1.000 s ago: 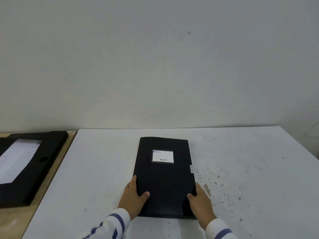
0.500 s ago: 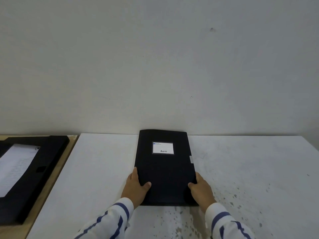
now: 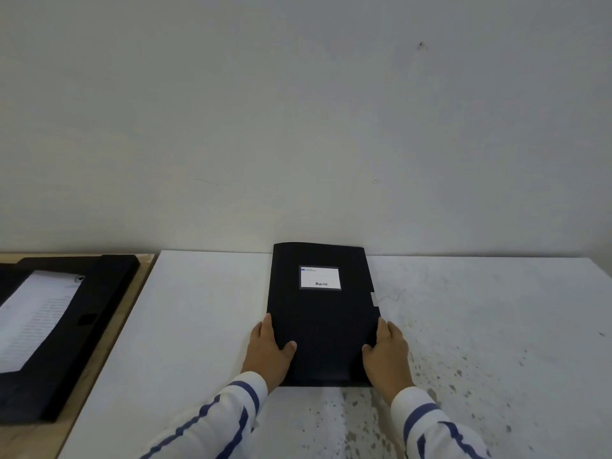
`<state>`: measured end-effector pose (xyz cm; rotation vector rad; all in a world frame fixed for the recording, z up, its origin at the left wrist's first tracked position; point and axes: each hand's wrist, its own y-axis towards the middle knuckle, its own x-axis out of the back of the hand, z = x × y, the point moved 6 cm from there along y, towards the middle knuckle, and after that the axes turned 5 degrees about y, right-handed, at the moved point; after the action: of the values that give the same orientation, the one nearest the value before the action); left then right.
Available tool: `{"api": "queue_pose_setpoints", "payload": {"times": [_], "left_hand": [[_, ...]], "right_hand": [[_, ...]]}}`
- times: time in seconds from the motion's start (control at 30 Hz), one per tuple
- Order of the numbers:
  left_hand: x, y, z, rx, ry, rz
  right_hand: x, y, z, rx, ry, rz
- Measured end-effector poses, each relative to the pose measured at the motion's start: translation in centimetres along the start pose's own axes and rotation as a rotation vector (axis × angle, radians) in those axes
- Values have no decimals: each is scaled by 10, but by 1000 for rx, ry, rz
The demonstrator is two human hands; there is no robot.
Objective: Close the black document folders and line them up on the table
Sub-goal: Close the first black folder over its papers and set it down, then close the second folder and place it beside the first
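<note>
Plain grey-white wall point(image 3: 298, 111); stained white table point(image 3: 480, 326); wooden surface point(image 3: 99, 366) left.

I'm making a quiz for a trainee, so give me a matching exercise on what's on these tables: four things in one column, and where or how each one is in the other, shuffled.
Things:
1. closed folder
2. open folder
3. left hand
4. right hand

Places or states:
A. lying on the wooden table at far left, printed page showing
B. gripping the closed folder's right edge
C. flat on the white table, far end at the wall, label up
D. gripping the closed folder's left edge, thumb on the cover

Pairs: 1-C, 2-A, 3-D, 4-B
</note>
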<state>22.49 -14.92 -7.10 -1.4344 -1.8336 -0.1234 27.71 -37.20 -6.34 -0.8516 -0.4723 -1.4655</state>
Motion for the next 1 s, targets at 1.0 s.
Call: {"api": "queue_pose_setpoints", "payload": {"times": [1.0], "left_hand": [[208, -120, 171, 239, -193, -374]], "right_hand": [[-171, -211, 233, 693, -152, 487]]}}
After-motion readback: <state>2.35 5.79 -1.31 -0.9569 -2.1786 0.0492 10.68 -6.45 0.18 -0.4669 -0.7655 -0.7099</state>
